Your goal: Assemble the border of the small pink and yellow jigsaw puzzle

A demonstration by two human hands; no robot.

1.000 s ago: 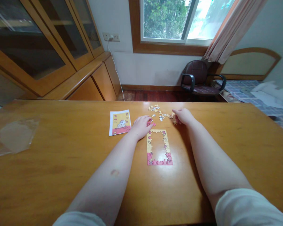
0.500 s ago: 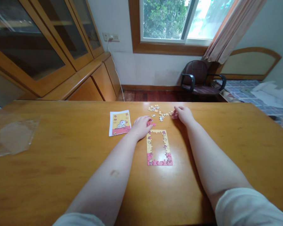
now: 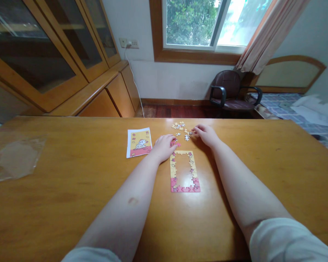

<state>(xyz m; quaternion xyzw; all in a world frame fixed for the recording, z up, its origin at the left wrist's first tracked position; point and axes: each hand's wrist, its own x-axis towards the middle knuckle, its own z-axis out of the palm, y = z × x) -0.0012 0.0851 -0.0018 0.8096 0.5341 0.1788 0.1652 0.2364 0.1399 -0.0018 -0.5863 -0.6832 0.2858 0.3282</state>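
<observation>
A jigsaw puzzle border (image 3: pixel 196 182), yellow above and pink below, lies on the wooden table with its middle unfilled. Just beyond its upper left corner my left hand (image 3: pixel 165 147) rests palm down, fingers stretched out beside several loose pink puzzle pieces (image 3: pixel 178 145), partly covering them. My right hand (image 3: pixel 206 134) is open on the table, its loosely bent fingertips against the right side of the loose yellow puzzle pieces (image 3: pixel 186 131). More yellow pieces (image 3: pixel 177 126) lie in a cluster farther back. Left of my left hand is a picture card (image 3: pixel 140 143) showing a white cartoon animal.
A clear plastic bag (image 3: pixel 16 158) lies at the table's left side. The wooden table (image 3: pixel 98 163) ends at a far edge, beyond which stand an office chair (image 3: pixel 228 89) and a bed (image 3: pixel 287 105). A glass-doored cabinet (image 3: pixel 84 83) is at the left.
My right hand has slid left along the table, and the yellow pieces by its fingers have been pushed closer to the others. My left hand stays in place.
</observation>
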